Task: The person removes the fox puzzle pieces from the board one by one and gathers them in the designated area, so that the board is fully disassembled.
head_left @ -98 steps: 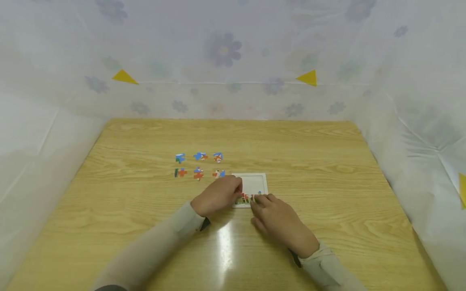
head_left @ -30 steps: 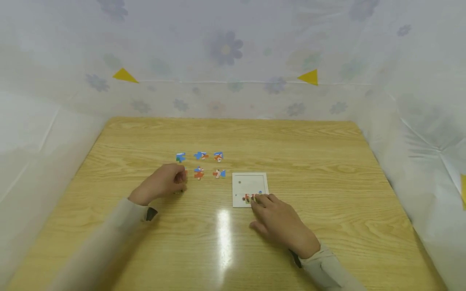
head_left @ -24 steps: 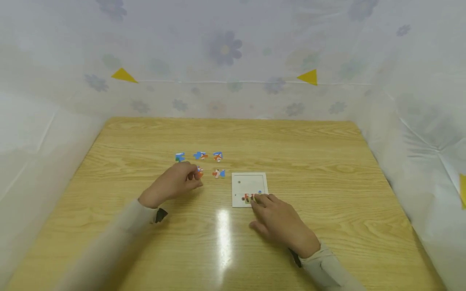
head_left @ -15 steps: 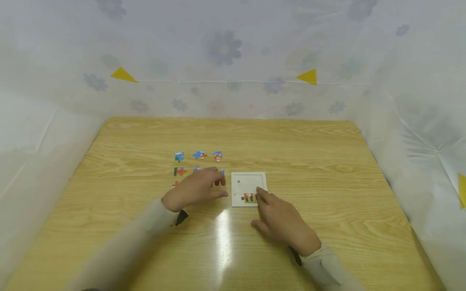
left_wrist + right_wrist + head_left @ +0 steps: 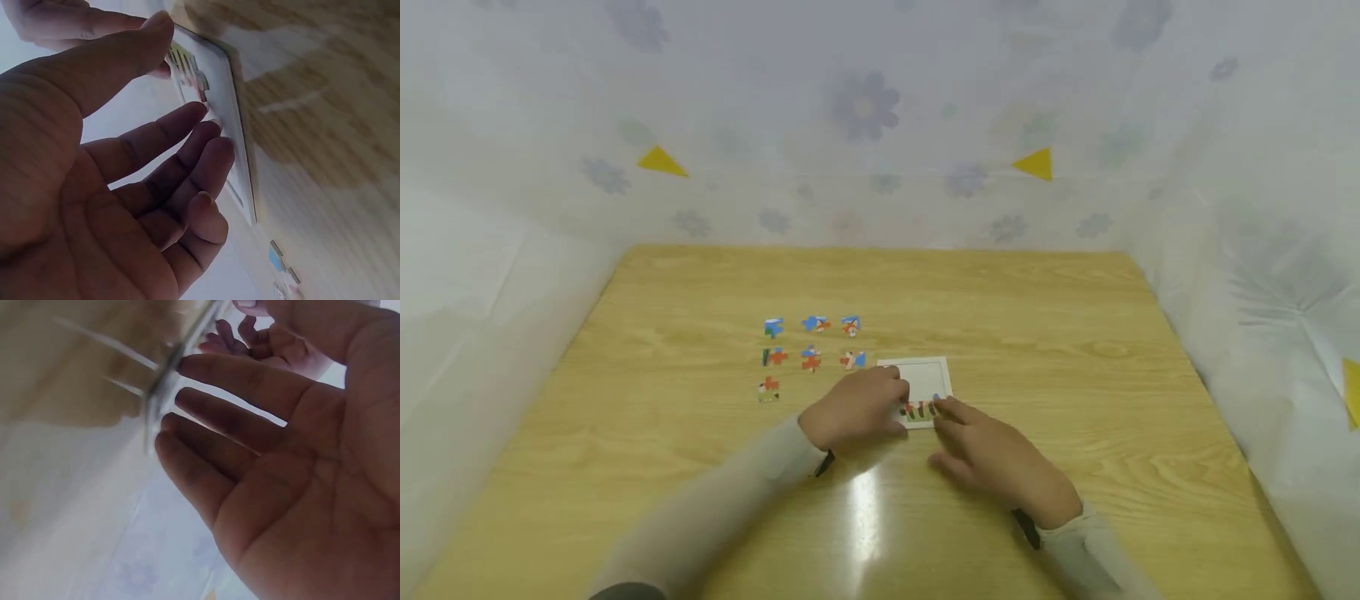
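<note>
A small white puzzle tray (image 5: 917,362) lies on the table between the two hands. Along its near edge sit joined jigsaw pieces (image 5: 921,410) in green, red and brown; the upper part shows bare white. My left hand (image 5: 856,408) is over the tray's left side, thumb and loosely bent fingers apart, with nothing between them in the left wrist view. Its fingertips are right at the tray and the pieces (image 5: 187,70). From the right, my right hand (image 5: 1000,462) reaches the tray's right edge with extended fingers, which cover the tray's lower right corner.
Loose jigsaw pieces lie left of the tray: a back row with a blue-green piece (image 5: 773,327), a middle row with a red-and-blue piece (image 5: 810,359), and a single red-and-green piece (image 5: 768,389) nearest. A white flowered sheet (image 5: 865,208) encloses the wooden table (image 5: 1037,317).
My left hand has gone from the tray to the left and come back. A red-and-green piece now lies below the loose rows. The right hand has shifted slightly right.
</note>
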A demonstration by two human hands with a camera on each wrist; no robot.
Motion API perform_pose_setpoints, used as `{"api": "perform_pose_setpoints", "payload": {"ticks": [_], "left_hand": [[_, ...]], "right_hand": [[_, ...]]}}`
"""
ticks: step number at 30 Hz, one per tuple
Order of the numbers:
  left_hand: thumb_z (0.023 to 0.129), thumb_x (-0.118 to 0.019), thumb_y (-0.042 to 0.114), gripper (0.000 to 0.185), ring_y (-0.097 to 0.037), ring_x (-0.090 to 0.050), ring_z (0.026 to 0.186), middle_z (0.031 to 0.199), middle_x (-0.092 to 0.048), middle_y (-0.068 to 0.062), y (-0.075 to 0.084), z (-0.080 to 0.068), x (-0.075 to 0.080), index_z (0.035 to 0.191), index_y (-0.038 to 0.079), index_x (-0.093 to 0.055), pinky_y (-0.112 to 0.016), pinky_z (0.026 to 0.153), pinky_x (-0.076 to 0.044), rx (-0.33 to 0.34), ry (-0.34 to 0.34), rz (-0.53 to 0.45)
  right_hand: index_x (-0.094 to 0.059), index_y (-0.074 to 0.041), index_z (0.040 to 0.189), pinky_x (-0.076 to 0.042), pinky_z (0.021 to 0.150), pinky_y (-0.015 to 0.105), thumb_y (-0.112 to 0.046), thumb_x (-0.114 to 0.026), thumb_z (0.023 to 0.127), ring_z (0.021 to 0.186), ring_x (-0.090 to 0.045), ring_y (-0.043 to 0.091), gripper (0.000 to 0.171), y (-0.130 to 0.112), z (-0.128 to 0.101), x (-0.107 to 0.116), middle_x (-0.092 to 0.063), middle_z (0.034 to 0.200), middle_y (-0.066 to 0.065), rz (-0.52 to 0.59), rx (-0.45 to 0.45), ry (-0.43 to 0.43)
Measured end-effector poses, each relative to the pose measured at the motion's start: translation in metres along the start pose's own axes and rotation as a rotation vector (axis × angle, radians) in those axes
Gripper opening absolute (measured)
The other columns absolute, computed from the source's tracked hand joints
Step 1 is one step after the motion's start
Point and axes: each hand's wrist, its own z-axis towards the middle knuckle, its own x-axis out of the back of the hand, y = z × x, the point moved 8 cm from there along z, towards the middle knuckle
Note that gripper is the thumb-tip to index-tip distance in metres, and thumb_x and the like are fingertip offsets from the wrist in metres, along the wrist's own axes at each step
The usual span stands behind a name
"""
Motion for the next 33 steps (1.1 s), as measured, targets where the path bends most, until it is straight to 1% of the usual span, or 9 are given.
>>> {"api": "perform_pose_setpoints", "payload": {"ticks": [2, 4, 6, 10, 12, 17, 24, 30, 33], "left_hand": [[0.083, -0.088, 0.029, 0.029, -0.016, -0.059, 0.083, 0.094, -0.062, 0.001, 0.000, 0.000, -0.004, 0.098, 0.011, -0.071, -0.031, 0.073, -0.052, 0.005, -0.007, 0.022], [0.084, -0.087, 0.027, 0.027, -0.016, -0.060, 0.082, 0.093, -0.063, 0.001, 0.001, 0.001, -0.007, 0.097, 0.011, -0.070, -0.031, 0.073, -0.052, 0.006, -0.009, 0.041], [0.085, -0.086, 0.026, 0.025, -0.017, -0.059, 0.081, 0.091, -0.063, 0.000, 0.001, 0.001, -0.008, 0.095, 0.010, -0.069, -0.031, 0.073, -0.051, 0.009, -0.009, 0.045], [0.084, -0.087, 0.029, 0.032, -0.015, -0.055, 0.077, 0.087, -0.058, 0.001, 0.004, 0.004, -0.012, 0.098, 0.008, -0.066, -0.030, 0.070, -0.049, 0.026, -0.011, 0.018], [0.084, -0.088, 0.030, 0.035, -0.014, -0.052, 0.075, 0.085, -0.055, 0.002, 0.005, 0.005, -0.013, 0.098, 0.008, -0.064, -0.030, 0.069, -0.047, 0.027, 0.000, 0.007], [0.083, -0.088, 0.027, 0.033, -0.012, -0.052, 0.077, 0.086, -0.054, 0.004, 0.006, 0.008, -0.016, 0.094, 0.011, -0.061, -0.028, 0.071, -0.047, 0.035, 0.011, -0.010], [0.082, -0.090, 0.019, 0.034, -0.013, -0.052, 0.080, 0.088, -0.053, 0.003, 0.005, 0.007, -0.014, 0.096, 0.008, -0.062, -0.027, 0.072, -0.047, 0.076, -0.009, -0.127], [0.082, -0.089, 0.016, 0.034, -0.012, -0.053, 0.081, 0.090, -0.055, 0.003, 0.001, 0.009, -0.013, 0.099, 0.007, -0.062, -0.026, 0.073, -0.048, 0.100, -0.014, -0.191], [0.082, -0.086, 0.012, 0.028, -0.012, -0.054, 0.080, 0.089, -0.057, 0.003, -0.002, 0.011, -0.012, 0.096, 0.007, -0.062, -0.026, 0.072, -0.049, 0.110, -0.002, -0.237]], "right_hand": [[-0.064, 0.004, 0.134, -0.048, 0.104, 0.052, -0.036, -0.070, 0.099, 0.136, -0.053, 0.038, 0.053, 0.001, -0.004, -0.002, -0.050, 0.152, 0.020, 0.006, 0.001, -0.007], [-0.063, 0.004, 0.137, -0.048, 0.105, 0.051, -0.036, -0.070, 0.099, 0.136, -0.052, 0.037, 0.055, 0.001, -0.008, -0.004, -0.050, 0.153, 0.019, 0.005, 0.004, -0.007], [-0.063, 0.003, 0.138, -0.048, 0.105, 0.051, -0.036, -0.070, 0.099, 0.136, -0.053, 0.036, 0.055, 0.001, -0.009, -0.004, -0.051, 0.152, 0.019, -0.001, 0.011, -0.001], [-0.065, 0.003, 0.134, -0.048, 0.104, 0.051, -0.034, -0.069, 0.100, 0.134, -0.055, 0.037, 0.051, -0.001, -0.008, -0.001, -0.054, 0.149, 0.020, 0.002, 0.015, -0.004], [-0.067, 0.002, 0.132, -0.049, 0.103, 0.052, -0.034, -0.069, 0.100, 0.133, -0.056, 0.037, 0.048, -0.002, -0.007, 0.000, -0.055, 0.147, 0.020, -0.003, 0.017, -0.006], [-0.069, 0.001, 0.126, -0.050, 0.101, 0.052, -0.034, -0.069, 0.100, 0.131, -0.058, 0.037, 0.044, -0.003, -0.006, 0.002, -0.057, 0.145, 0.021, -0.016, 0.031, 0.009], [-0.068, 0.004, 0.127, -0.050, 0.101, 0.052, -0.033, -0.070, 0.100, 0.131, -0.057, 0.039, 0.046, -0.004, -0.005, 0.001, -0.057, 0.144, 0.023, -0.002, 0.039, 0.017], [-0.068, 0.004, 0.129, -0.049, 0.103, 0.051, -0.034, -0.070, 0.099, 0.132, -0.056, 0.038, 0.047, -0.004, -0.004, 0.002, -0.056, 0.145, 0.023, -0.001, 0.037, 0.023], [-0.067, 0.003, 0.130, -0.049, 0.104, 0.051, -0.033, -0.070, 0.100, 0.133, -0.056, 0.037, 0.047, -0.004, -0.003, 0.002, -0.056, 0.146, 0.022, 0.001, 0.037, 0.020]]}}
